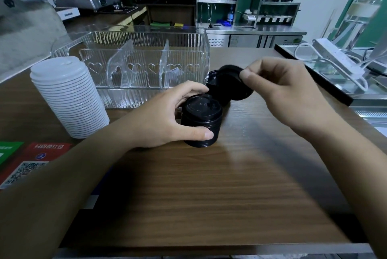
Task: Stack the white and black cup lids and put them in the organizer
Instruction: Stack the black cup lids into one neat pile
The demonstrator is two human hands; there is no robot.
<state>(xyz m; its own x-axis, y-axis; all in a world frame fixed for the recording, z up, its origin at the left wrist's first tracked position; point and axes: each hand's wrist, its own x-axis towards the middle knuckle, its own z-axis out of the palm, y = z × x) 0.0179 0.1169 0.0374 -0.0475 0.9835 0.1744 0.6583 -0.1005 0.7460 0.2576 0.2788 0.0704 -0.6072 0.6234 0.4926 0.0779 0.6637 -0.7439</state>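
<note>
Your left hand (167,116) curls round the short stack of black plastic cup lids (201,120) on the wooden desk (209,185), hiding its left side. Your right hand (280,93) pinches 1 blurred black lid (229,73) above more black lids, partly hidden. Beyond stand the tall white lid stack (67,97) and clear ribbed organizer (146,53).

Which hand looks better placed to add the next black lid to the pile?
The right hand: it already pinches a loose black lid in the air, just behind the black stack. The left hand grips that stack, steadying it on the table.
</note>
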